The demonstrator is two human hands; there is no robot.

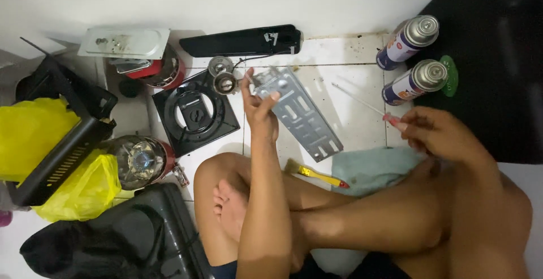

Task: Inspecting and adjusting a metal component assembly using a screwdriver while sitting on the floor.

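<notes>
Overhead, left hand (257,101) grips slotted metal plate (300,112), right hand (435,132) pinches thin screwdriver (362,104); bare tile between.

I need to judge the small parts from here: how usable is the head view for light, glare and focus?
Head view: even, soft light on the white tiled floor; mild glare on the slotted grey metal plate in the left hand; the right hand holding a thin red-handled tool is slightly blurred; the top right corner is very dark.

Slotted grey metal plate (300,115), tilted, held up; thin red-handled screwdriver (367,108), pointing up-left
</notes>
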